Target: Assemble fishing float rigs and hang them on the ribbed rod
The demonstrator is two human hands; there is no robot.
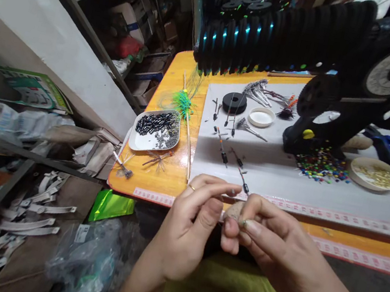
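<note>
My left hand and my right hand meet at the near edge of the orange table, fingertips almost touching. My right thumb and forefinger pinch a tiny dark piece; what it is stays too small to tell. My left fingers curl beside it, a ring on one finger, and seem to pinch a fine line that I cannot make out. Just beyond the fingertips a thin rig with small black sleeves lies on the white mat.
A white tray of small black weights sits left of the mat. Coloured beads, a dish of brass bits, a black spool, a white lid, green line and stacked black reels lie beyond. Clutter covers the floor.
</note>
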